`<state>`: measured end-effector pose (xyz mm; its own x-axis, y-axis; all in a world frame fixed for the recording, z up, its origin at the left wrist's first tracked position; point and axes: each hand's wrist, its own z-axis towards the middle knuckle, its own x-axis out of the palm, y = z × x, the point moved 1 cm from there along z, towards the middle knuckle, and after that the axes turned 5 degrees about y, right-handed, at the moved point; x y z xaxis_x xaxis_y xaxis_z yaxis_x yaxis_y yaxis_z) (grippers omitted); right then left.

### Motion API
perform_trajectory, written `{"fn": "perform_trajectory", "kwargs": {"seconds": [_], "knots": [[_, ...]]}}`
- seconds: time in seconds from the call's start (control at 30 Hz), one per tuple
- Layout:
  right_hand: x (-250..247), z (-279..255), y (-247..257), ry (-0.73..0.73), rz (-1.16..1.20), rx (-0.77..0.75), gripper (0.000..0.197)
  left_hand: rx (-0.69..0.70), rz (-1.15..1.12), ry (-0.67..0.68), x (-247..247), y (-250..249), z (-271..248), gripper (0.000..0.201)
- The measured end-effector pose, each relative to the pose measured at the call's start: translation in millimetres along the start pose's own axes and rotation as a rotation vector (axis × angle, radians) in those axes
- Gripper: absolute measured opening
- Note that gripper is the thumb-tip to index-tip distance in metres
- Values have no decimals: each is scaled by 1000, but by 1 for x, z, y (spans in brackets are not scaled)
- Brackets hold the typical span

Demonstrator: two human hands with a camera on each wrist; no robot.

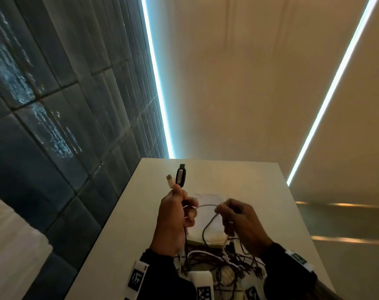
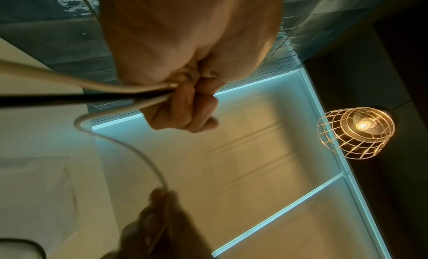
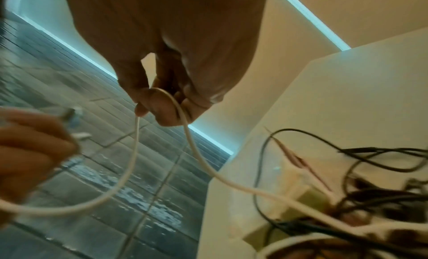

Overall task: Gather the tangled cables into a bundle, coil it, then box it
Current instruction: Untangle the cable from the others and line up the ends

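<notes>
My left hand [image 1: 177,213] is raised over the table and grips a bunch of cables in its fist [image 2: 185,102]. A black plug [image 1: 180,176] and a white plug [image 1: 170,180] stick up above it. My right hand [image 1: 238,221] pinches a white cable [image 3: 185,123] between thumb and fingers [image 3: 162,105]. That cable arcs across to the left hand [image 3: 27,145]. A tangle of black and white cables [image 1: 223,265] lies on the table under my wrists. A white box [image 1: 205,234] sits just beyond the tangle, below my hands.
The white table [image 1: 270,191] is narrow, with a dark tiled wall [image 1: 54,126] at its left edge and a drop at its right. A wire-cage lamp [image 2: 357,133] glows overhead in the left wrist view.
</notes>
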<state>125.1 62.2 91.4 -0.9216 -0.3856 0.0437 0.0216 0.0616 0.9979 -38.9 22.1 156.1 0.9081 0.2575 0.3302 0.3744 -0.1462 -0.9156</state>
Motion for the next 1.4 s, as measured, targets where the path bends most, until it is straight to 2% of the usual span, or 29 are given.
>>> {"fn": "perform_trajectory", "kwargs": {"seconds": [0.17, 0.27, 0.37, 0.5, 0.7, 0.83, 0.93, 1.03, 1.13, 1.23, 1.33, 1.4], "knots": [[15, 1, 35, 122, 106, -91, 19, -68, 58, 6, 8, 3, 4, 43], [20, -2, 40, 193, 86, -132, 19, -59, -134, 119, 12, -3, 5, 43], [21, -2, 33, 237, 82, -130, 19, 18, -356, 199, 14, -12, 7, 40], [16, 0, 2, 288, 67, -104, 29, 150, -370, 186, 10, -22, 12, 31], [0, 0, -77, 186, -157, 35, 36, 297, -265, 145, -9, -37, 14, 32], [-6, 3, -97, 111, -163, 127, 32, 264, -186, 130, -11, -37, 8, 30], [-5, 8, -76, -1, -197, 142, 30, 173, -82, 130, -4, -30, 2, 31], [-1, 9, -29, -64, -21, 70, 26, 98, -13, 75, 0, -20, 4, 33], [11, 5, 21, 40, 136, -77, 20, 38, 47, -10, 3, -7, 6, 32], [23, -5, 46, 177, 132, -165, 22, -5, 64, -45, 6, -4, 3, 31], [31, -14, 48, 280, 121, -155, 25, -43, -89, 7, 8, -6, 1, 32], [30, -15, 42, 287, 129, -120, 24, -34, -208, 89, 9, -10, -2, 30]]}}
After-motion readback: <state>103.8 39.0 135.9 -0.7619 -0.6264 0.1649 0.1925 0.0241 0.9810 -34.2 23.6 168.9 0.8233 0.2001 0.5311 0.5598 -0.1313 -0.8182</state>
